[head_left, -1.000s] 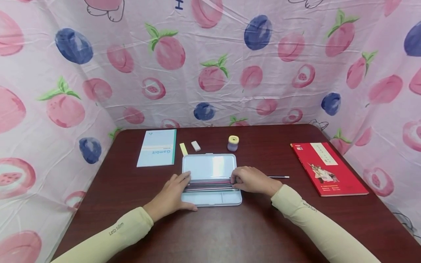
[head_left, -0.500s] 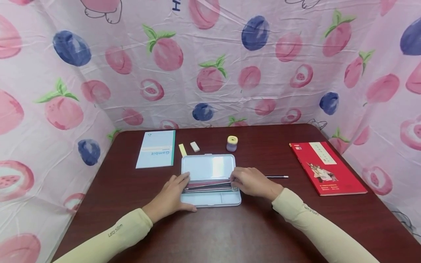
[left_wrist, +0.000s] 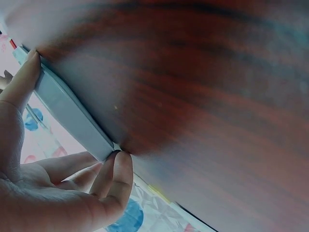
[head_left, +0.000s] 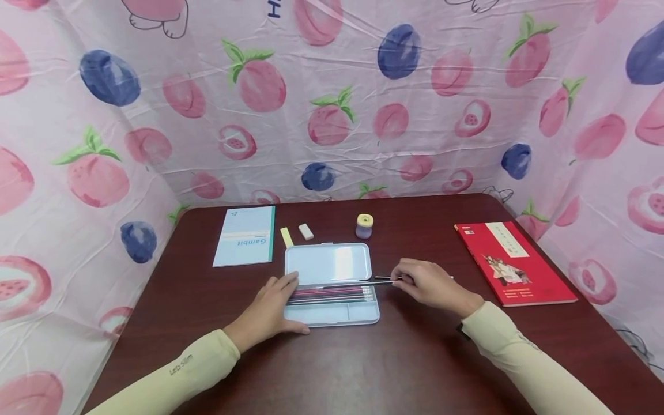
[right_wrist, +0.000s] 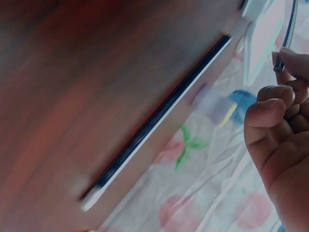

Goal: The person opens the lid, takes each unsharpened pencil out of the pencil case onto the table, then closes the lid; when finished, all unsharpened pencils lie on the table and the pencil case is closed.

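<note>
A pale blue pencil case (head_left: 316, 315) lies open on the table, its lid (head_left: 313, 262) folded back. Several pencils (head_left: 332, 295) lie side by side in its middle section, white ends to the right. My left hand (head_left: 267, 304) grips the case's left end, thumb at the near side and fingers at the far side. Just right of the case, my right hand (head_left: 429, 283) pinches a dark pencil (right_wrist: 291, 26) near its end; the pencil reaches left over the case. Another dark pencil (right_wrist: 157, 121) with a white end lies on the table behind that hand.
Behind the case are a yellow strip (head_left: 287, 237), a white eraser (head_left: 306, 231) and a small yellow-lidded jar (head_left: 365, 226). A light blue notebook (head_left: 244, 236) lies at the left, a red book (head_left: 513, 265) at the right. A fruit-print curtain (head_left: 332, 86) encloses the table.
My right hand has drawn one pencil out of the row and moved right, off the case. The left hand stays at the case's left end.
</note>
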{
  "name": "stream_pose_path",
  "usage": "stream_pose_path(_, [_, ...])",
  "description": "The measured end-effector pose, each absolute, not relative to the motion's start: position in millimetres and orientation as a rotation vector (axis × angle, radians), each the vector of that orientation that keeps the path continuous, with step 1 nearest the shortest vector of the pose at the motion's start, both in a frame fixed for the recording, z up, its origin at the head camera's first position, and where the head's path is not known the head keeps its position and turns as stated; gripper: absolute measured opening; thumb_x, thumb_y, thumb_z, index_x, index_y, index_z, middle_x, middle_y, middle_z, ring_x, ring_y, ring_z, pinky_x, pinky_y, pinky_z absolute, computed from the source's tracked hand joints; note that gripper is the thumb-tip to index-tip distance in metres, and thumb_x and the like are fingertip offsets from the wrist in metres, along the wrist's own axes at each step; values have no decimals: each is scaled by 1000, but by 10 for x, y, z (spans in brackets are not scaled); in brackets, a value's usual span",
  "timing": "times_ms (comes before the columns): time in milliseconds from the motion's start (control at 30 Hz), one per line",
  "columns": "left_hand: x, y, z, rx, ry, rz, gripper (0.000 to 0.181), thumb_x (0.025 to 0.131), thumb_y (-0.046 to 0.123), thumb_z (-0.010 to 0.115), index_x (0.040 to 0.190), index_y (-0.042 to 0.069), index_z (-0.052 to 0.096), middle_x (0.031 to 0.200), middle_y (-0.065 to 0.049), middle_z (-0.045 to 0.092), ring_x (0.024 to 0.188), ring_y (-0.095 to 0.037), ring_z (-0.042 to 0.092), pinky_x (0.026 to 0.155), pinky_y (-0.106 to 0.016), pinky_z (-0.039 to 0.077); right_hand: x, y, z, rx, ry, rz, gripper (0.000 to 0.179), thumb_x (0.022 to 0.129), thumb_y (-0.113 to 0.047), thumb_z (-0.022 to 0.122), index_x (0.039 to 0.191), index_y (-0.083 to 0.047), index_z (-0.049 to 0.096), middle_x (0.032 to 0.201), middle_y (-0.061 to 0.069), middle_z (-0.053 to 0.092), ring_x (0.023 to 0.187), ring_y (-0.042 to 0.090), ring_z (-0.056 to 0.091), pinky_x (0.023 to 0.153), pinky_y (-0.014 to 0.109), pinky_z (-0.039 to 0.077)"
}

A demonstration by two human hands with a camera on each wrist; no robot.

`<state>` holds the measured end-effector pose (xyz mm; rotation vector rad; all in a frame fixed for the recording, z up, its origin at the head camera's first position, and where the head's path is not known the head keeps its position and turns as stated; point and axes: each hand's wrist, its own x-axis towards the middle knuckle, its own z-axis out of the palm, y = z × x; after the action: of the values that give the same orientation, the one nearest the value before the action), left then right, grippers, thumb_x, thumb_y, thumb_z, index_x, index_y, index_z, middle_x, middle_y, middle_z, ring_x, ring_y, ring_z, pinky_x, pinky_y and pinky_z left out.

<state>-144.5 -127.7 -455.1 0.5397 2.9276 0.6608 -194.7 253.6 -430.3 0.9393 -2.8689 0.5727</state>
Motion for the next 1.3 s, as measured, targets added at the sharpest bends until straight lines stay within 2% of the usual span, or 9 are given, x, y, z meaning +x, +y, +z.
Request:
stream_pose_path(400, [-1445, -1269, -4557, 535, 2924, 659, 111, 72, 55, 96, 159, 4, 49, 168, -12, 45, 143, -37, 46, 120, -56, 45, -1879, 3164, -4400, 874, -2873, 672, 18, 89, -11, 87, 100, -19, 75, 83, -15, 59, 72, -2, 49, 67, 21, 49])
stream_pose_path(633, [-1448, -1266, -4563, 541, 2941, 646, 112, 71, 56, 97, 158, 4, 50, 167, -11, 46, 133, -31, 48, 112, -49, 51, -1864, 3462, -4440, 900, -2845, 703, 18, 89, -12, 86, 98, -20, 74, 86, -16, 62, 73, -4, 49, 68, 20, 50])
stream_pose_path(1033, [-1448, -1273, -4569, 549, 2935, 638, 113, 71, 57, 96, 158, 3, 50, 168, -12, 46, 136, -33, 48, 117, -53, 48, -1842, 3774, -4497, 862, -2856, 768, 19, 88, -12, 87, 99, -20, 74, 90, -14, 67, 75, -4, 52, 68, 19, 52])
stream_pose_path(1300, [-1457, -1278, -4572, 554, 2927, 649, 113, 71, 57, 96, 158, 1, 49, 168, -13, 45, 146, -41, 45, 122, -60, 41, -1877, 3802, -4532, 947, -2805, 765, 19, 86, -8, 87, 96, -18, 74, 86, -16, 65, 72, -6, 49, 65, 19, 49])
